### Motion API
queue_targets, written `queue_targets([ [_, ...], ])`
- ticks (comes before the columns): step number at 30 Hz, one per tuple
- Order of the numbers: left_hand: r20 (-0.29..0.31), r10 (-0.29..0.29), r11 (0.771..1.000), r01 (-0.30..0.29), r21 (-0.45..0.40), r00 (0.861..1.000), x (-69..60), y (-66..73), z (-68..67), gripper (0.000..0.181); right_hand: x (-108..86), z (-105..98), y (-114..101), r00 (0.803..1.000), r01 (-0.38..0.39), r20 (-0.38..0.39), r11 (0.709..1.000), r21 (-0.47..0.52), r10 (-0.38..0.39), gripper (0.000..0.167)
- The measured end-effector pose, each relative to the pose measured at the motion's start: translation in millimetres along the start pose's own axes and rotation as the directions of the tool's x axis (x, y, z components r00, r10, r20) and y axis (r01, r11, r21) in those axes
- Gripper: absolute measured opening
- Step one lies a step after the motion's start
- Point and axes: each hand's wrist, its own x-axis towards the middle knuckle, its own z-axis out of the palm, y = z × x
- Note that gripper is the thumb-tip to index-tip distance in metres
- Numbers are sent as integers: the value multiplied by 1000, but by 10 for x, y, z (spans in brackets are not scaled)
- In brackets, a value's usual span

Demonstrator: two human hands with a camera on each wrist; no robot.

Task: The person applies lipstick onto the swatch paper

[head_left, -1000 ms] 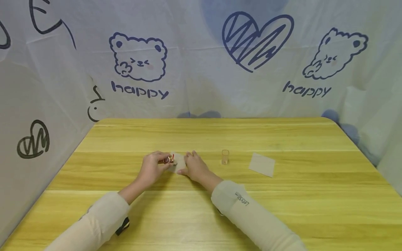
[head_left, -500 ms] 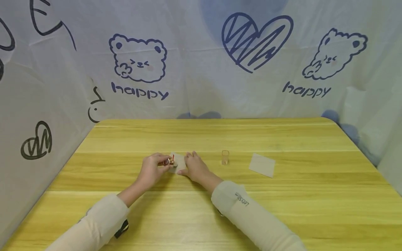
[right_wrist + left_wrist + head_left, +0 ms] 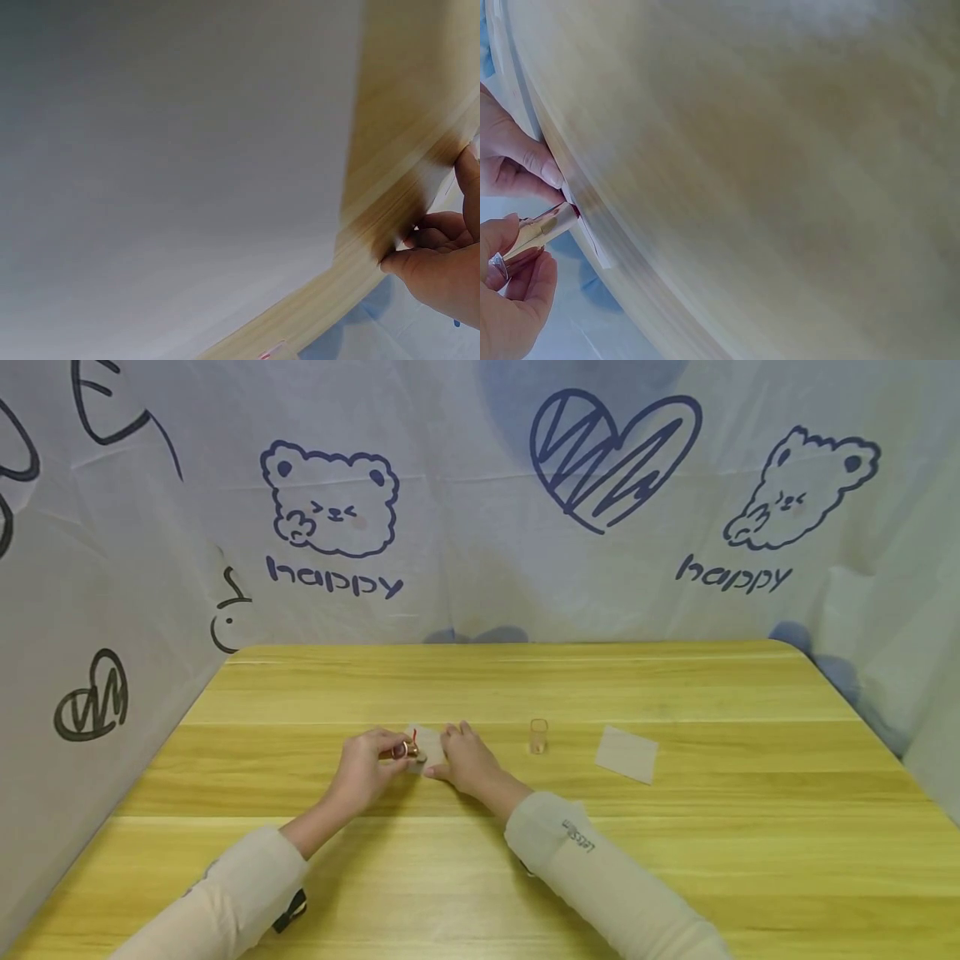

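My left hand (image 3: 363, 770) pinches a shiny gold lipstick tube (image 3: 406, 749) between thumb and fingers. In the left wrist view the lipstick (image 3: 546, 226) is held sideways, its dark red tip at the surface of a paper. That small pale square of paper (image 3: 431, 745) lies on the table and bears a short red stroke (image 3: 414, 736). My right hand (image 3: 471, 762) rests on the paper's right side, fingertips and thumb pressing down. In the right wrist view the fingers (image 3: 431, 262) are spread against the surface.
A small clear pinkish cap-like piece (image 3: 537, 737) is on the wooden table (image 3: 480, 877) right of my right hand. Farther right lies a second pale square of paper (image 3: 627, 755). A white cloth with drawn bears and hearts (image 3: 480, 527) hangs behind the table.
The lipstick in my left hand has moved slightly toward me, and the red stroke looks a little longer. My right hand has stayed in place on the paper.
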Motion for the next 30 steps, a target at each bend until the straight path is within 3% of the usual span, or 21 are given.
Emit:
queue_targets([
  [24, -9, 27, 999, -27, -19, 1000, -43, 9, 45, 21, -8, 15, 11, 1000, -1, -7, 1000, 18, 1, 61],
  [30, -41, 26, 998, -28, -48, 999, -38, 0, 22, 23, -19, 9, -5, 1000, 1, 3, 1000, -5, -1, 63],
])
